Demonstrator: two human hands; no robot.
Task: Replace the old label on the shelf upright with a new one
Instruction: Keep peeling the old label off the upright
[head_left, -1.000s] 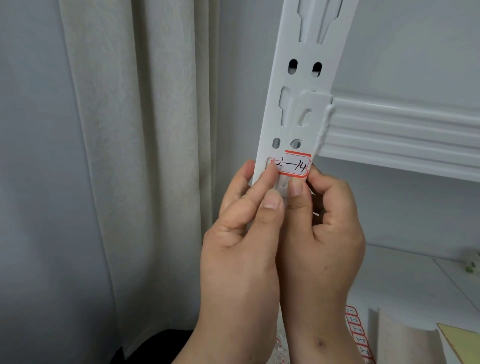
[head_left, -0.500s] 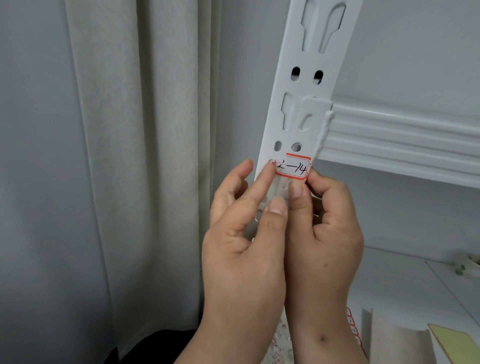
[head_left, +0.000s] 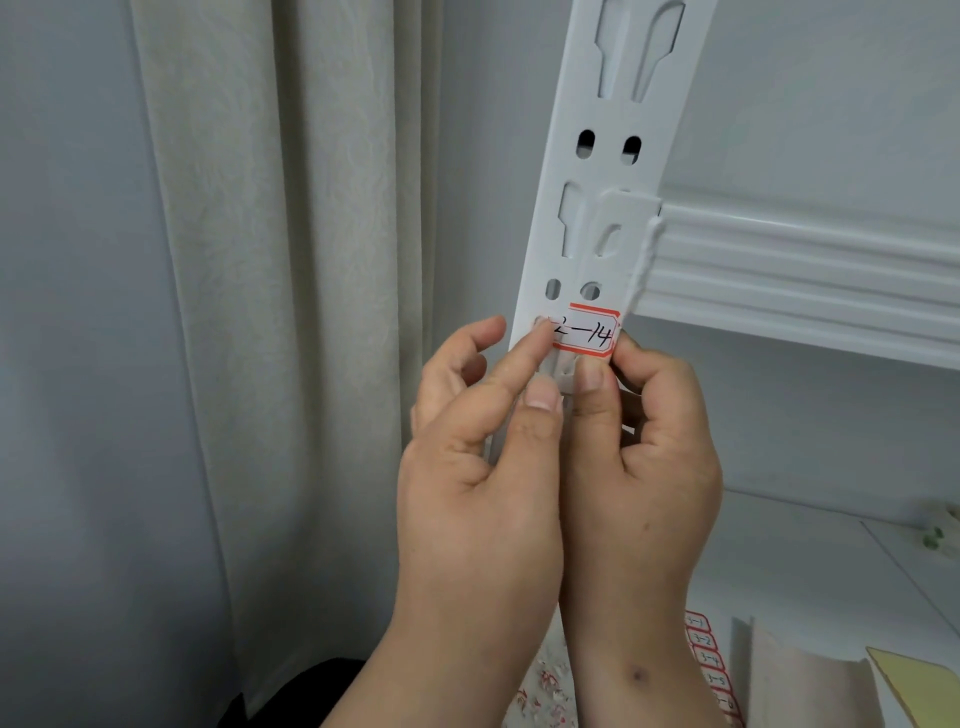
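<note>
Here label (head_left: 589, 335) lies between left hand (head_left: 480, 467) and right hand (head_left: 641, 457).

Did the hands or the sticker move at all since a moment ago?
Hardly. The left hand opened a little: its outer fingers spread away from the shelf upright while its forefinger kept pressing the left end of the label. The right hand kept pinching the label's right edge. The label stayed in the same spot on the upright, just under the two small holes.
</note>
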